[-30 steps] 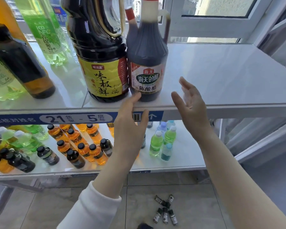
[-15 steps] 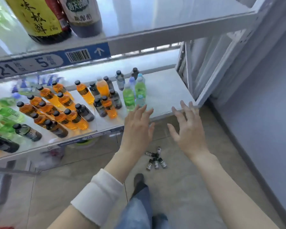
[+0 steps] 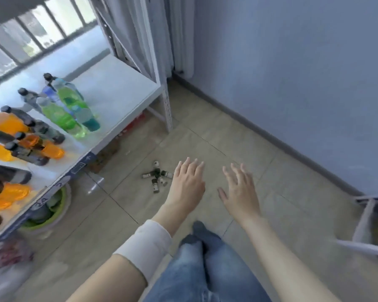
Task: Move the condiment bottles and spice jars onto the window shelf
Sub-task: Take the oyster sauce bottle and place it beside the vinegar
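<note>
The floor (image 3: 238,144) was beige tile with thin dark joints, and it met a blue-grey wall (image 3: 292,73) along a grey skirting that ran from twelve to three o'clock. A white shelf (image 3: 122,88) filled the nine-to-eleven o'clock side, backed by a barred window (image 3: 31,33). It carried green bottles (image 3: 61,116) and orange bottles (image 3: 50,149), with dark-capped ones among them. A green basin (image 3: 59,211) sat under it at eight o'clock. The jars (image 3: 156,177) lay in a small loose cluster on the tiles near the centre, off the shelf. The left hand (image 3: 187,182) hung at their three o'clock, palm down, fingers straight and slightly spread, holding nothing. The right hand (image 3: 240,190), further toward three o'clock, was likewise spread and held nothing. On the shelf's blue edge strip (image 3: 43,201) "24" could be read; the jar labels were too small to tell.
</note>
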